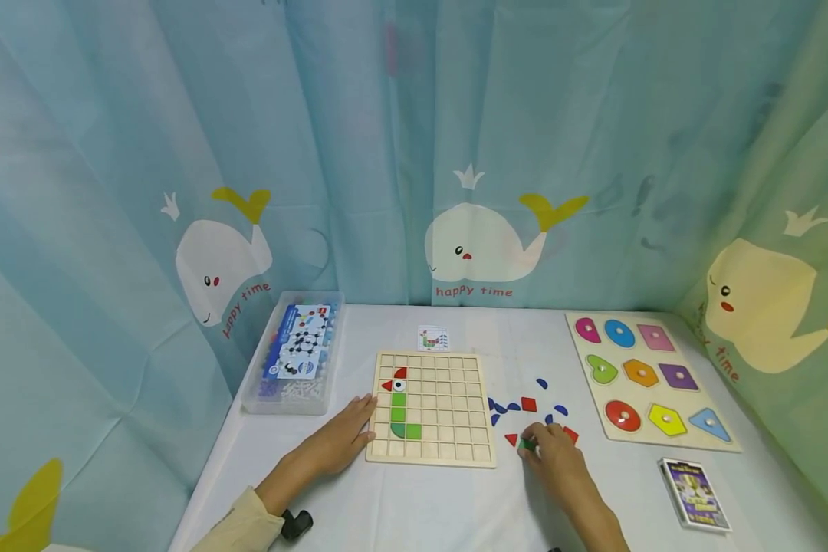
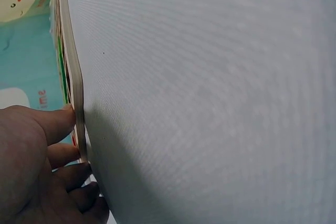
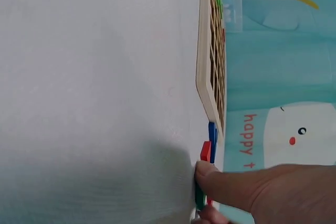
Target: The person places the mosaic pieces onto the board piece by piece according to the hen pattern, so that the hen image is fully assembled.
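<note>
A wooden grid board [image 1: 448,452] lies on the table, its left part bearing red, green and white pieces; an eye is printed on the white piece [image 1: 399,386]. My left hand [image 1: 341,437] rests against the board's left edge, thumb and fingertips touching the rim [image 2: 77,85]. To the right of the board, my right hand [image 1: 555,456] pinches a dark green piece [image 1: 527,444], seen under the thumb [image 3: 207,171] in the right wrist view. Beside it lie a red triangle [image 1: 511,439], a red square [image 1: 528,404] and several blue half-circles [image 1: 541,383].
A small picture card [image 1: 433,338] lies behind the board. At the left stands a clear plastic box [image 1: 297,356]. A shape puzzle board [image 1: 652,387] and a card pack [image 1: 694,494] lie at the right. A curtain [image 1: 386,153] closes off the back.
</note>
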`<action>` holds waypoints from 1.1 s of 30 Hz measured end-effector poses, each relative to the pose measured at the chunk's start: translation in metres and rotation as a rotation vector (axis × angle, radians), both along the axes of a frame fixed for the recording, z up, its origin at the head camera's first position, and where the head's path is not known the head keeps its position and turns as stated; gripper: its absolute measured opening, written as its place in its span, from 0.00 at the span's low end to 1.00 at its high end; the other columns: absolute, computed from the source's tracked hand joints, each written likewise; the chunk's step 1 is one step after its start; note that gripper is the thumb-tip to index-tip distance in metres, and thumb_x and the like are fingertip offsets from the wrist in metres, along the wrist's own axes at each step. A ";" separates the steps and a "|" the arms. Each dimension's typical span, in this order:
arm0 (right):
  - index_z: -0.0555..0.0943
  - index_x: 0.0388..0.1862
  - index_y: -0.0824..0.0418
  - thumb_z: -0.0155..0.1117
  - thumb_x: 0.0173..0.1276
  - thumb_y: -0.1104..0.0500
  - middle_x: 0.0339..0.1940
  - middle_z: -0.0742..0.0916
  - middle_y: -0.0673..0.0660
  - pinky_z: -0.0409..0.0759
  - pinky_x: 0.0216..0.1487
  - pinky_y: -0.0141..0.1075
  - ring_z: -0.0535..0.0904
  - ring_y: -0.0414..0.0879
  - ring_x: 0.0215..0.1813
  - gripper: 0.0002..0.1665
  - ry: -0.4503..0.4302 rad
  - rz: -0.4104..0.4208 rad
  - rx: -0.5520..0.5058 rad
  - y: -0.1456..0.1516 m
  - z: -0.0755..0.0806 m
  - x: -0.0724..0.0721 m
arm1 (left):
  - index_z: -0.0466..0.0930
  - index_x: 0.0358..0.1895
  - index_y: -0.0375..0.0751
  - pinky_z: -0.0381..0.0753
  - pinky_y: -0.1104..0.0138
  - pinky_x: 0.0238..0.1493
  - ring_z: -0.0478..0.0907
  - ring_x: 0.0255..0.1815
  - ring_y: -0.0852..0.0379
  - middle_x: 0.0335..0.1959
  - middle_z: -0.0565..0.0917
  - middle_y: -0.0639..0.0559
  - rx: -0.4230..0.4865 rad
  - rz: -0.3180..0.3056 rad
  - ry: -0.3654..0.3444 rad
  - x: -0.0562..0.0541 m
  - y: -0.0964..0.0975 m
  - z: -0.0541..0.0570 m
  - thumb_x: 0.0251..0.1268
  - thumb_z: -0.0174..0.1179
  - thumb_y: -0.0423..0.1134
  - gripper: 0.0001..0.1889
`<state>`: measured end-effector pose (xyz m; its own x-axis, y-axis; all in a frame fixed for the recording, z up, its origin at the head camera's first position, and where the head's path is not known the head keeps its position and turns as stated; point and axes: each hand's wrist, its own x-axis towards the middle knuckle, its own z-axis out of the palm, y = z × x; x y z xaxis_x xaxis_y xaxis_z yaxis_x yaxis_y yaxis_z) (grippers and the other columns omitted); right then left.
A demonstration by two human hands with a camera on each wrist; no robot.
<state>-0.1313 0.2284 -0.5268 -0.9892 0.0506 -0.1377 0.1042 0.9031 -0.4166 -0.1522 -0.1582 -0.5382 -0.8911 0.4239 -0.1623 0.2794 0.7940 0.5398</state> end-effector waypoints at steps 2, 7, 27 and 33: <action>0.84 0.52 0.61 0.75 0.69 0.66 0.44 0.82 0.60 0.87 0.52 0.53 0.79 0.52 0.42 0.15 0.018 -0.004 0.009 0.000 -0.001 0.001 | 0.54 0.85 0.37 0.56 0.45 0.84 0.49 0.87 0.39 0.86 0.55 0.40 -0.001 -0.001 0.003 0.000 0.000 0.000 0.86 0.50 0.46 0.34; 0.83 0.54 0.61 0.73 0.70 0.67 0.45 0.81 0.63 0.88 0.50 0.53 0.79 0.52 0.40 0.16 0.053 -0.002 0.009 0.003 -0.002 0.001 | 0.54 0.85 0.36 0.56 0.44 0.84 0.50 0.87 0.38 0.86 0.55 0.39 0.007 -0.009 0.009 0.000 0.001 0.002 0.86 0.50 0.46 0.34; 0.85 0.43 0.62 0.80 0.60 0.69 0.34 0.78 0.54 0.77 0.36 0.35 0.72 0.42 0.36 0.14 0.401 0.359 -0.081 -0.076 0.001 -0.009 | 0.54 0.85 0.37 0.56 0.45 0.84 0.50 0.87 0.39 0.86 0.55 0.40 -0.009 0.003 0.004 0.000 0.000 -0.001 0.86 0.50 0.46 0.34; 0.85 0.42 0.62 0.80 0.59 0.71 0.35 0.78 0.52 0.79 0.38 0.36 0.73 0.43 0.38 0.14 0.415 0.418 -0.082 -0.101 -0.003 -0.011 | 0.53 0.85 0.36 0.56 0.45 0.84 0.49 0.87 0.38 0.86 0.55 0.39 -0.005 -0.008 0.009 -0.001 0.000 -0.001 0.86 0.50 0.46 0.34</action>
<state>-0.1424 0.1272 -0.5302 -0.8950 -0.3492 0.2776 -0.4397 0.7957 -0.4167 -0.1530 -0.1579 -0.5392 -0.8890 0.4305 -0.1562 0.2908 0.7942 0.5335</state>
